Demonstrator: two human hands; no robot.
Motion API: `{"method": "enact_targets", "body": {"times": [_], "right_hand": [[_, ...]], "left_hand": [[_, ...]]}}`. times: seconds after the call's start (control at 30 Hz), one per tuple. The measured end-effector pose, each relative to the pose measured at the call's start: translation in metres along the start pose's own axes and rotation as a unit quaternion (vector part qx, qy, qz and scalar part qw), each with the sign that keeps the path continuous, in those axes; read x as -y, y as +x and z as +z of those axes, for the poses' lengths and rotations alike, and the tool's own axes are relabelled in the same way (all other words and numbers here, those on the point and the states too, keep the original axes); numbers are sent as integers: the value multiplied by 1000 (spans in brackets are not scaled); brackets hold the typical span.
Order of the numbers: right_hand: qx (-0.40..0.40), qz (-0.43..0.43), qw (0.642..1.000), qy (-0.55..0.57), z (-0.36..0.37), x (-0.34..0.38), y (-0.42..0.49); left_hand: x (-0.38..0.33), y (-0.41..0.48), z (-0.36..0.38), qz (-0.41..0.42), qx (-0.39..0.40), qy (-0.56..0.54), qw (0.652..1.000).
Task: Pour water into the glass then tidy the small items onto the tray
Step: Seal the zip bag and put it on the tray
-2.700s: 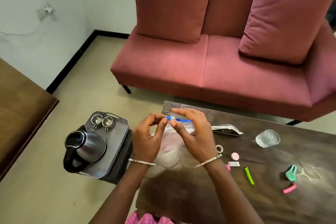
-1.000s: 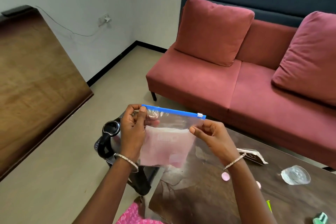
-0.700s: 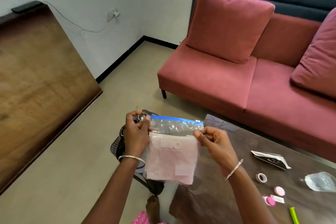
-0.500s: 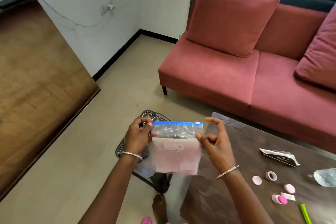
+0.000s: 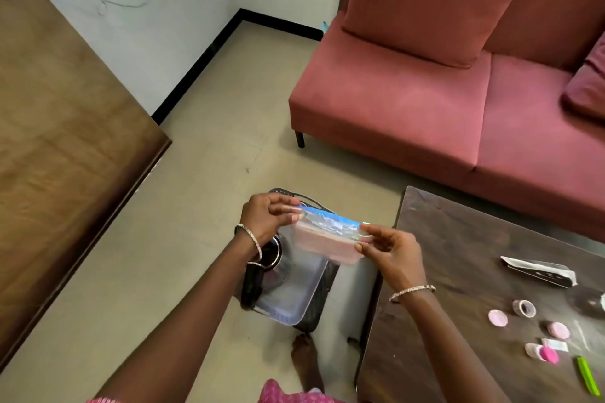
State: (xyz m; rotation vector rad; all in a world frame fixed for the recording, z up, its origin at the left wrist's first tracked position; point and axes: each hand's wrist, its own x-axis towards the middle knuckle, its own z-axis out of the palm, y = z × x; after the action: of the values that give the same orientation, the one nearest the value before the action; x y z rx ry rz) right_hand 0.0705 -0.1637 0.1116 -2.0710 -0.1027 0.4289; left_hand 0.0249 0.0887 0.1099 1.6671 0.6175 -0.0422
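Observation:
A clear zip bag with a blue seal and a pink packet inside hangs tilted flat between my hands. My left hand pinches its left top corner. My right hand pinches its right end. Directly below the bag a grey tray rests on a dark stool, with a steel kettle standing on it, partly hidden by my left wrist. Small items lie on the dark table: pink discs, a tape roll, a pink cap, a green clip. No glass is clearly visible.
A red sofa with cushions stands behind the table. A wooden tabletop fills the left. A black-and-white packet lies on the table's far right. My bare foot rests on the beige floor beside the stool.
My hands have lowered the zip bag and tipped it from upright to nearly flat, and it is now over the tray. The camera has tilted downward.

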Motion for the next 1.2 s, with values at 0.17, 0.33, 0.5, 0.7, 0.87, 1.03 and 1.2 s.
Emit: {"method": "enact_targets", "body": {"times": [0.17, 0.33, 0.5, 0.7, 0.87, 1.03, 1.2], "right_hand": [[-19, -6, 997, -78, 36, -4, 44], [-27, 7, 992, -120, 73, -23, 71], [45, 16, 990, -134, 113, -44, 89], [75, 50, 988, -125, 150, -63, 107], [83, 65, 985, -135, 172, -78, 116], [66, 74, 987, -125, 184, -88, 134], [71, 96, 988, -98, 187, -97, 144]], "left_hand": [[15, 55, -20, 39, -6, 128, 991], [44, 90, -32, 69, -10, 199, 977], [80, 110, -55, 77, -22, 257, 963], [124, 123, -69, 45, -30, 257, 965], [152, 137, -70, 18, -30, 263, 964], [165, 151, -61, 15, -54, 246, 968], [175, 156, -55, -27, -76, 142, 986]]}}
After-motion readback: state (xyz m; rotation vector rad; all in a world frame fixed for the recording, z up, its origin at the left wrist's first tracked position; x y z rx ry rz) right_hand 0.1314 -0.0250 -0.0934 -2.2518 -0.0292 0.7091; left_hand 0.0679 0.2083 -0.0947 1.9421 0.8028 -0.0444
